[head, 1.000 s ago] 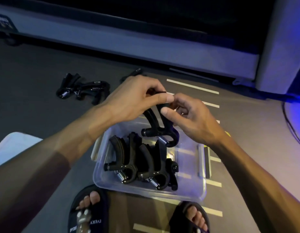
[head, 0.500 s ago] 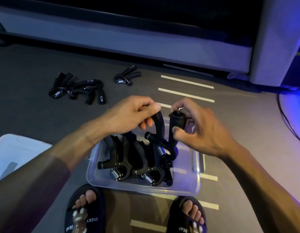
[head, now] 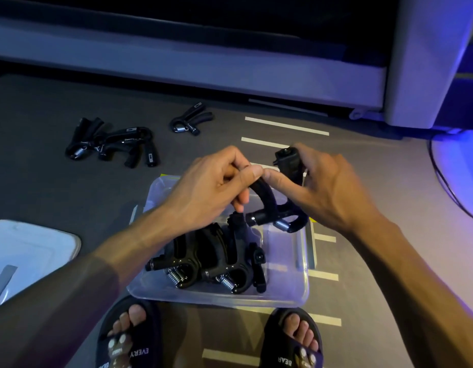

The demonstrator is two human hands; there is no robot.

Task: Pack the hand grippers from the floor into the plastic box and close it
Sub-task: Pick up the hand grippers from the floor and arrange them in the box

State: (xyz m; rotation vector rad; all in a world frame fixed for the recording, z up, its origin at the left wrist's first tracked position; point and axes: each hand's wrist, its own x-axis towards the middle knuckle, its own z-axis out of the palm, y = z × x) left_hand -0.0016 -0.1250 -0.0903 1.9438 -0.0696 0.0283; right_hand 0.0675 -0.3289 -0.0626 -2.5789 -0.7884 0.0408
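Head view: left hand (head: 214,187) and right hand (head: 323,187) each grip one handle of a hand gripper (head: 272,208) above the box (head: 283,296); stiff, springy, best held by the handles.

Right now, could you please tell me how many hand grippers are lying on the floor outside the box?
3 at least: one hand gripper lies alone beyond the box, and a tangled pile to its left holds two, perhaps three; the overlap hides the exact number.

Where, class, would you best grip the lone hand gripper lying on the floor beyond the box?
Take the lone hand gripper from above by its two splayed handles at upper right; they lie flat and clear, while the spring end is small.
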